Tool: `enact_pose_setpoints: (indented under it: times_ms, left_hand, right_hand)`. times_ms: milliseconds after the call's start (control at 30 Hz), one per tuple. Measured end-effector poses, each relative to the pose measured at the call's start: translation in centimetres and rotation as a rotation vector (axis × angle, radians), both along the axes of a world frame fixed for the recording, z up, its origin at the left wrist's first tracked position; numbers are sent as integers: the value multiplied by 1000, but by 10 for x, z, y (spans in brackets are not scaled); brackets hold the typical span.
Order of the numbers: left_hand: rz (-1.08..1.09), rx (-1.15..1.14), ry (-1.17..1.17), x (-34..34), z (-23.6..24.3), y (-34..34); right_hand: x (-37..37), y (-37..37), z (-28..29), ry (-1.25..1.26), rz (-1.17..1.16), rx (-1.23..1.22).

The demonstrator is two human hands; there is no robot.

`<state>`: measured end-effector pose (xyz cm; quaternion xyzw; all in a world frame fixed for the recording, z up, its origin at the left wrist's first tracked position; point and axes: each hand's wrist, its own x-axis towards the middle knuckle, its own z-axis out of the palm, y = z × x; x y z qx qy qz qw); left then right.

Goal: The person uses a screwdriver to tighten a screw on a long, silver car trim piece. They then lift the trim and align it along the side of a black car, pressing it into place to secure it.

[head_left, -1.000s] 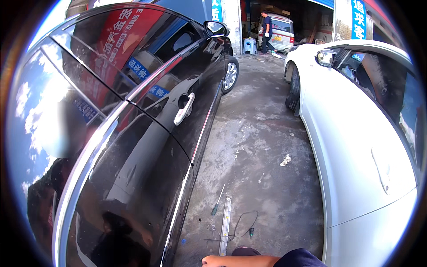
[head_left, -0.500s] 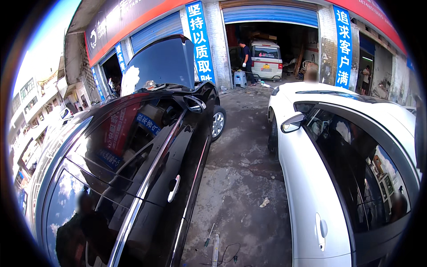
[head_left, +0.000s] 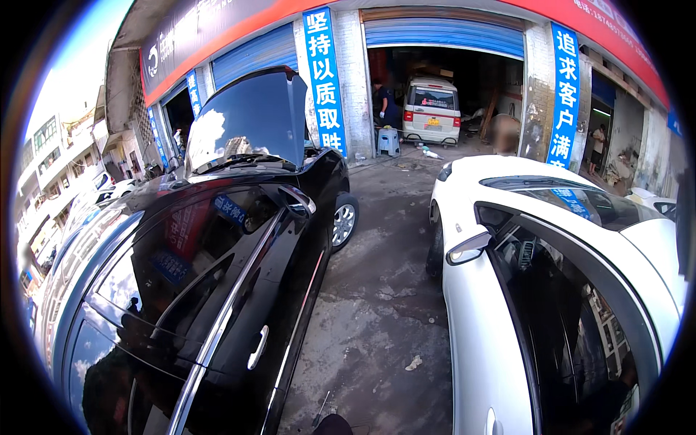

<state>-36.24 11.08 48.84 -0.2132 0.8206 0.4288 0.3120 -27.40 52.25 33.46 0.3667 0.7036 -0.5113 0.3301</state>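
Neither of my hands is in the picture. On my left is a black car (head_left: pixel 279 319) with its hood (head_left: pixel 250 130) raised. A white car (head_left: pixel 475 348) stands on my right, its side mirror (head_left: pixel 469 249) toward me. On the ground between them lies a thin tool like a screwdriver (head_left: pixel 321 407), partly cut off by a dark rounded shape (head_left: pixel 333 425) at the lower edge. Whether that shape is my shoe or my knee, I cannot tell.
Ahead, a white van (head_left: pixel 431 116) is parked in an open garage bay, with a person (head_left: pixel 388 101) beside it. A light blue stool (head_left: pixel 388 141) stands at the entrance. Another person (head_left: pixel 597 147) is at the right doorway. A crumpled scrap (head_left: pixel 413 362) lies between the cars.
My view has moved forward between the cars. The long strip and cable near the tool have left view, and a dark shape has appeared below. The person by the van has shifted left.
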Motion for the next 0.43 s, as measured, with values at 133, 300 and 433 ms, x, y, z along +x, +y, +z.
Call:
enact_pose_setpoints:
  times_ms: [133,300,433]
  left_hand:
    - [-76,-9,-83,-94,-36,-6]
    - [-187,-71,-240,-228,-80,-36]
    - [-243,-119,-350,-337,-85,-57]
  right_hand:
    - [-84,-5,-19,-34,160,59]
    - [-206,-17,7,-104,338,150]
    - [-267,-5,100,-119,305,144]
